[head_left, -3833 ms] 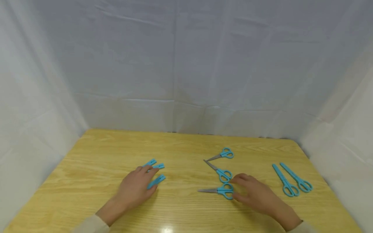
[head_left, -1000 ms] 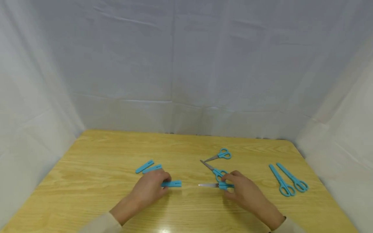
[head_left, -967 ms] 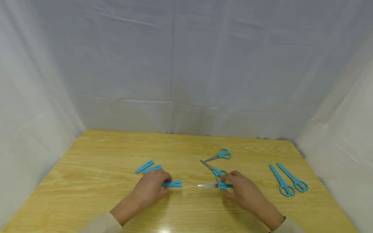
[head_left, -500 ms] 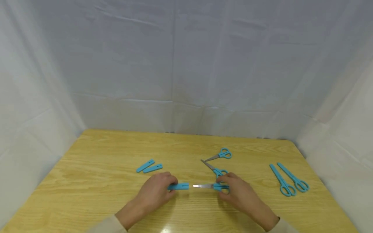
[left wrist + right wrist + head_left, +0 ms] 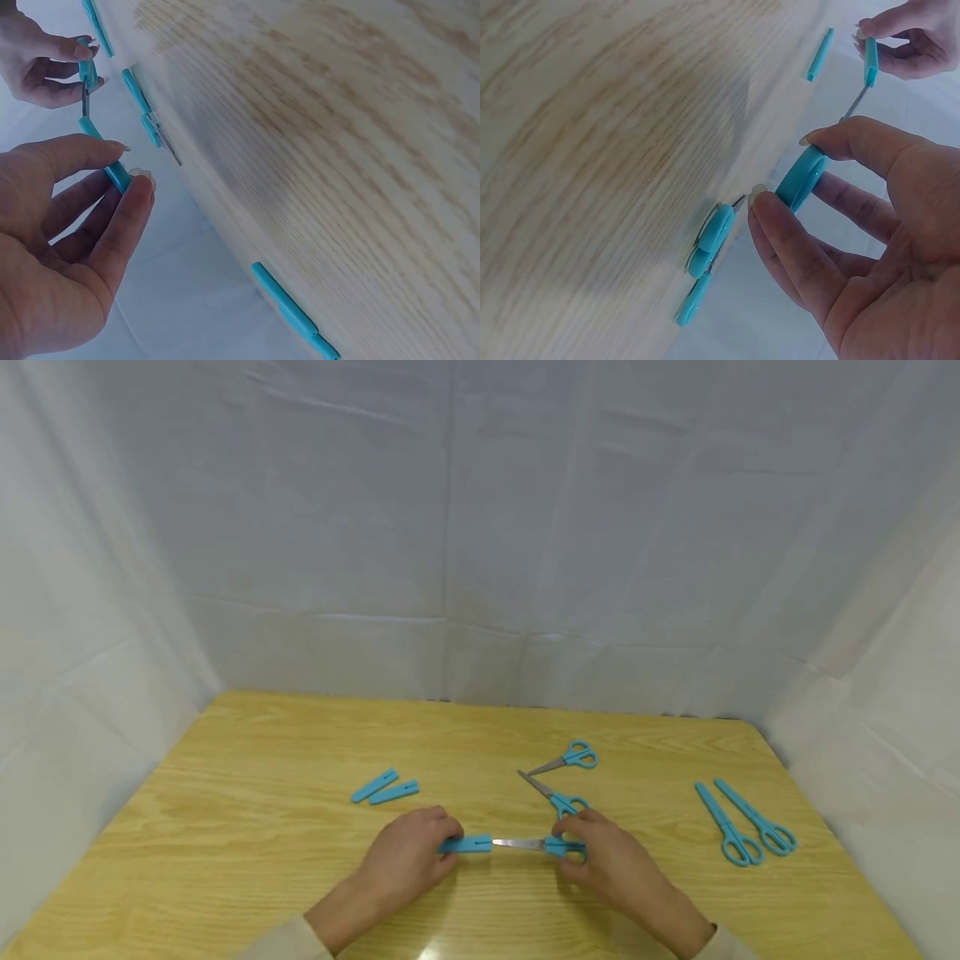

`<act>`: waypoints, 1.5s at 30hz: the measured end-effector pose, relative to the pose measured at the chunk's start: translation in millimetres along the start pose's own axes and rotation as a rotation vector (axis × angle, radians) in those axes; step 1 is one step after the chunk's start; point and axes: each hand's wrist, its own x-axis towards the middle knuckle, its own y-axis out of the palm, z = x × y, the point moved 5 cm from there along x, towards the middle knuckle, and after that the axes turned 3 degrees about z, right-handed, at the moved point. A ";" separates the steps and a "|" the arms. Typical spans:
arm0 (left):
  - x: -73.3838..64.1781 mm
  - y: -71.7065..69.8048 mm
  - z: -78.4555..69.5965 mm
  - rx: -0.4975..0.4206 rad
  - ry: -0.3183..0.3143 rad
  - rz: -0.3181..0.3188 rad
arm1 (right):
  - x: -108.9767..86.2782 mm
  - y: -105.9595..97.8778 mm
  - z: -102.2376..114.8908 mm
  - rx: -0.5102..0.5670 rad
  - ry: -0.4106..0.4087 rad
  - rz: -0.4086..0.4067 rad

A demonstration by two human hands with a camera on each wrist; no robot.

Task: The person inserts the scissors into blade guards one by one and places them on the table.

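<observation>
My left hand [image 5: 408,857] pinches a blue scissors cover [image 5: 471,844] between thumb and fingers, its slotted end facing right. Opposite it, my right hand [image 5: 615,868] grips the blue handles of a pair of scissors [image 5: 555,846], whose closed blades point left. The blade tip is right at the mouth of the cover, and most of the blade shows bare. In the left wrist view the cover [image 5: 103,154] and blades run in one line between the hands. The right wrist view shows the thumb and fingertips on the scissors' handle [image 5: 801,178], held above the table.
Two more blue covers [image 5: 373,786] lie on the wooden table [image 5: 262,760] at left. Behind my right hand lie two bare-bladed scissors, one far [image 5: 579,754] and one nearer [image 5: 562,802]. Two covered scissors [image 5: 723,822] lie at right. White sheets [image 5: 480,527] enclose the table.
Earlier my hands reached over the covers and scissors on the table; then each took one up. Since then the cover has moved right and the scissors left until blade tip and cover meet.
</observation>
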 end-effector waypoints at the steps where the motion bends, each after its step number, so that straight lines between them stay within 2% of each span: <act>1: 0.1 0.3 0.3 0.001 -0.001 0.000 | 0.0 0.0 0.1 0.005 0.002 0.002; 14: 0.9 6.3 -2.4 0.021 0.032 -0.015 | 0.5 3.7 3.7 -0.011 -0.016 0.011; 18: 5.5 6.5 -7.7 0.030 0.040 0.000 | 1.8 4.6 6.3 -0.058 -0.015 0.005; 23: 11.5 11.2 -13.2 0.036 0.040 0.032 | 3.5 4.2 14.6 -0.062 -0.048 0.015; 26: 11.9 14.1 -14.4 0.036 0.042 0.025 | 5.0 4.4 20.4 -0.067 -0.060 0.025; 34: 13.1 16.2 -16.0 0.039 0.036 0.013 | 11.7 8.4 27.3 -0.147 -0.084 -0.018; 45: 10.1 20.2 -15.0 0.035 0.026 0.018 | 11.8 10.5 33.3 -0.182 -0.108 -0.029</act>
